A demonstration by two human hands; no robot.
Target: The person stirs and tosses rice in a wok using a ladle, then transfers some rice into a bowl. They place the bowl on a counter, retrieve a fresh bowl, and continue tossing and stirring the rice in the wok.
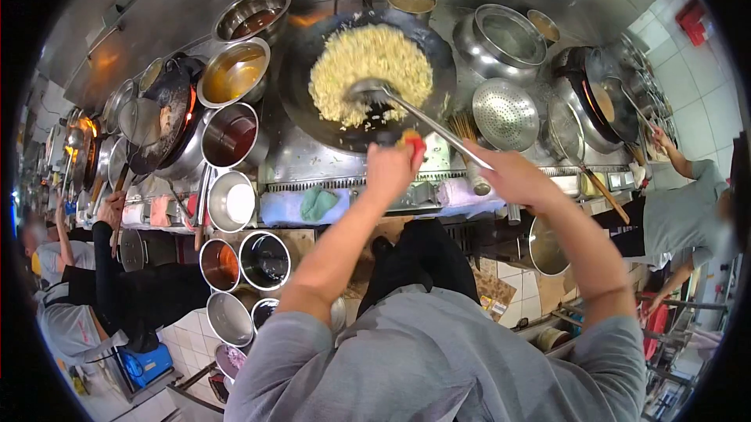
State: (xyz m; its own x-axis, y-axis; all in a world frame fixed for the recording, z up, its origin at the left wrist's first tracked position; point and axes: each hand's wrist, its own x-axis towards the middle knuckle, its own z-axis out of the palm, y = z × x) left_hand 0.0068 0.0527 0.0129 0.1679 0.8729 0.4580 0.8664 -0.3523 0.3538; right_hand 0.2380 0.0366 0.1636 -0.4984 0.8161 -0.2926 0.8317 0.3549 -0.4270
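Note:
A large black wok (293,101) stands on the steel range in front of me, with loose fried rice (383,62) spread across its far side, blurred by motion. Wrapped around the long handle of a metal ladle (438,126), my right hand (512,177) is closed. The ladle's bowl rests in the lower part of the rice. At the wok's near rim, my left hand (391,170) is closed on a red-and-yellow cloth (416,150); whatever lies beneath the cloth is hidden. A bundle of thin bamboo sticks (463,128) lies right of the wok.
Steel pots with red sauce (232,135) and yellow liquid (234,71) line the left. To the right sit a perforated strainer (504,114) and a lidded pot (510,35). A green cloth (318,204) lies on the front edge. Other people work at woks on both sides.

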